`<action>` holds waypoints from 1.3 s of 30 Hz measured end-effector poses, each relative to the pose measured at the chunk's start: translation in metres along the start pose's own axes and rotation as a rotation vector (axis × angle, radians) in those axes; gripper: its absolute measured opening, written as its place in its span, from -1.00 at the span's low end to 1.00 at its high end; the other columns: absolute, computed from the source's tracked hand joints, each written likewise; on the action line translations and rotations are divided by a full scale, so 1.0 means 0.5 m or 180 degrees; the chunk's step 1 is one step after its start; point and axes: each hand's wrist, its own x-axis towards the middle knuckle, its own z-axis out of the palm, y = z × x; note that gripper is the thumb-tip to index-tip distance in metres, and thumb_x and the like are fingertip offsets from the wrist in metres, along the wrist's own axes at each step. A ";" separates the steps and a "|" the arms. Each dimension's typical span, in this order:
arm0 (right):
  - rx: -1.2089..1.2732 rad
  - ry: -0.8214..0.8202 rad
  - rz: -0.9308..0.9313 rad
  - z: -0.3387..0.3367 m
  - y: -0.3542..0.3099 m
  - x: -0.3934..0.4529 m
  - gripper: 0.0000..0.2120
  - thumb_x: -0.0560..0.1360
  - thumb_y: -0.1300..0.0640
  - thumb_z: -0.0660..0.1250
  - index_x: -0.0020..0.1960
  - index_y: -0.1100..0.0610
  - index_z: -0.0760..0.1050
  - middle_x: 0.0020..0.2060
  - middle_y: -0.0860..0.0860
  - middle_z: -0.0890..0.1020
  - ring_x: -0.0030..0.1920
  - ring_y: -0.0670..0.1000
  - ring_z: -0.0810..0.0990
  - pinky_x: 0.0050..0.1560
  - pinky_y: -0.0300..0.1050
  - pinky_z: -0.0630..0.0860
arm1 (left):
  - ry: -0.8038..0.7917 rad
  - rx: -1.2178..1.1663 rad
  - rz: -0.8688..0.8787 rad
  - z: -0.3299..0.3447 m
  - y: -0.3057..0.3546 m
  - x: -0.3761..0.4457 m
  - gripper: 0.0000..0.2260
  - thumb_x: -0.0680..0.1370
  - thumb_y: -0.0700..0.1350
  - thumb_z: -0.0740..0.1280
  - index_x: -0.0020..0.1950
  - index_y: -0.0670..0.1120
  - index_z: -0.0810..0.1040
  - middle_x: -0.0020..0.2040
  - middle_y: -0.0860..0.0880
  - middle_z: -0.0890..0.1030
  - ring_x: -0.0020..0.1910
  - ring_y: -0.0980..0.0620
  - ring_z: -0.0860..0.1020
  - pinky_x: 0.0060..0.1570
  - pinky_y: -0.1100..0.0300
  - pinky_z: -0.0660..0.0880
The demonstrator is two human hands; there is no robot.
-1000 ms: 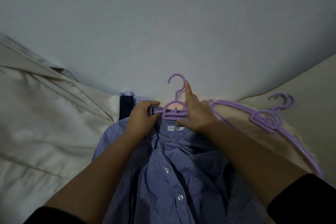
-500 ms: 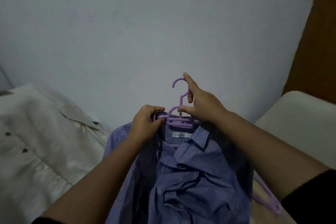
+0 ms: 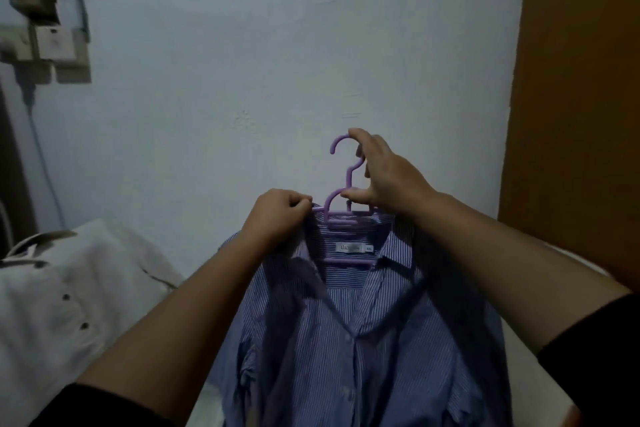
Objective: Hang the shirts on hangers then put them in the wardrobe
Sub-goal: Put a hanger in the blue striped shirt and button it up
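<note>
A blue striped shirt (image 3: 360, 340) hangs on a purple plastic hanger (image 3: 341, 208), lifted up in front of the pale wall. My right hand (image 3: 384, 180) holds the hanger at its neck, thumb under the hook's base and fingers up at the hook. My left hand (image 3: 277, 215) pinches the shirt's collar at the hanger's left shoulder. The shirt's lower part drops out of view at the bottom edge.
A cream shirt with dark buttons (image 3: 69, 295) lies on the bed at the left. A brown wooden panel (image 3: 581, 80) stands at the right. Switch boxes with a cable (image 3: 45, 21) are on the wall, upper left. A pale surface (image 3: 533, 374) lies below right.
Both hands have raised the shirt and hanger off the bed so the shirt now hangs straight. My right hand shifted up onto the hook. The spare purple hangers have left the view.
</note>
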 end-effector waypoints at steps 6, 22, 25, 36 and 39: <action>-0.0067 0.0294 0.0074 -0.063 0.000 0.006 -0.13 0.33 -0.09 0.51 0.46 -0.02 0.08 0.16 0.06 0.39 -0.15 0.00 0.47 -0.16 -0.02 0.55 | 0.0804 -0.1582 0.0117 -0.036 0.059 -0.006 -0.79 0.62 -0.10 0.25 0.14 -0.07 0.65 -0.05 0.07 0.69 0.00 0.12 0.62 0.12 0.13 0.53; -0.0297 0.0600 -0.0281 -0.178 -0.038 0.038 -0.09 0.33 -0.06 0.51 0.50 0.07 0.08 0.18 0.13 0.40 -0.17 0.00 0.44 -0.16 0.02 0.54 | 0.0247 -0.1984 0.0312 -0.124 0.097 0.007 -0.80 0.62 -0.06 0.23 0.06 -0.04 0.65 -0.01 0.07 0.68 0.01 0.15 0.61 -0.07 0.42 0.49; -0.0253 0.0659 -0.0270 -0.185 -0.037 0.034 -0.10 0.33 -0.05 0.52 0.50 0.07 0.09 0.18 0.13 0.41 -0.16 -0.02 0.42 -0.17 -0.05 0.51 | 0.0463 -0.0168 0.1277 -0.132 0.071 -0.003 -0.67 0.58 -0.04 0.17 0.28 0.00 0.57 0.11 0.01 0.66 0.08 0.10 0.58 0.09 0.28 0.47; -0.0118 0.0791 -0.0240 -0.219 -0.017 0.032 -0.09 0.30 -0.09 0.53 0.49 0.00 0.10 0.10 0.03 0.42 -0.23 0.03 0.52 -0.17 -0.08 0.53 | 0.1239 0.2093 0.2949 -0.128 -0.021 -0.003 -0.37 0.43 0.11 0.29 0.43 -0.14 0.33 0.40 -0.15 0.44 0.14 -0.12 0.49 -0.03 0.02 0.53; -0.0038 0.0868 -0.0267 -0.221 -0.022 0.041 -0.09 0.31 -0.07 0.53 0.49 0.01 0.10 0.12 0.05 0.42 -0.23 0.02 0.52 -0.19 -0.13 0.51 | 0.1362 0.2138 0.2989 -0.133 -0.015 0.008 -0.36 0.41 0.10 0.30 0.42 -0.14 0.34 0.39 -0.14 0.44 0.11 -0.13 0.50 -0.07 0.01 0.54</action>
